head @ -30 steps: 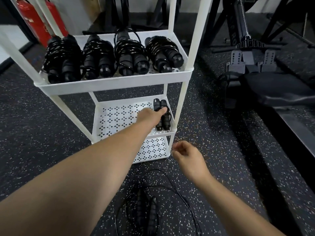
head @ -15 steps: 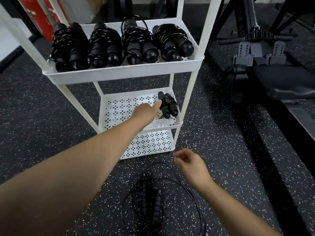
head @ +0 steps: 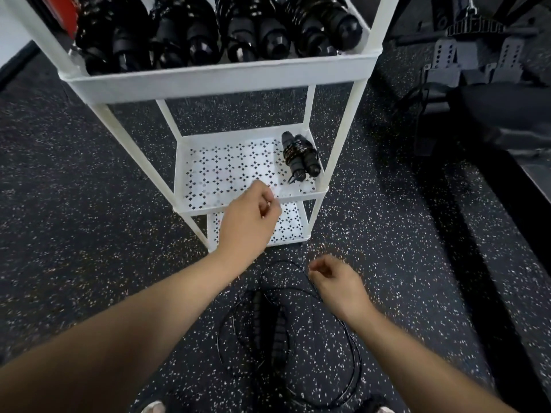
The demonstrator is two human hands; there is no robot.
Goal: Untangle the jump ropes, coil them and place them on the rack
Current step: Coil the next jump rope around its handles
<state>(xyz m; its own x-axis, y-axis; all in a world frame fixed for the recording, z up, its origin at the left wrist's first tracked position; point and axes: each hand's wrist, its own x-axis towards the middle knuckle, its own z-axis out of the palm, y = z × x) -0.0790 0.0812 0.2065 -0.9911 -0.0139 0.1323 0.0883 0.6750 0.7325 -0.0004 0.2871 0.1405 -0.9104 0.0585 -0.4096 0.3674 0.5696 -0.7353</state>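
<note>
Head view: five coiled black jump ropes (head: 250, 31) racked beyond the left hand's (head: 247, 222) slack, empty fingers (head: 272, 205). One loose black rope (head: 268, 329) beneath the right hand's (head: 338, 283) empty, curled fingers awaits coiling.

One coiled jump rope (head: 300, 157) lies on the white rack's (head: 220, 82) middle shelf; a loose rope (head: 279, 333) sprawls on the floor (head: 89, 204).

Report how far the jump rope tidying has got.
Done: four coiled black jump ropes sit on the white metal rack's top shelf, and a fifth coiled black rope lies at the right of its perforated middle shelf. In hand: nothing; the left hand and right hand are empty, fingers loosely curled. Left: one loose black rope sprawls uncoiled on the speckled dark floor.
</note>
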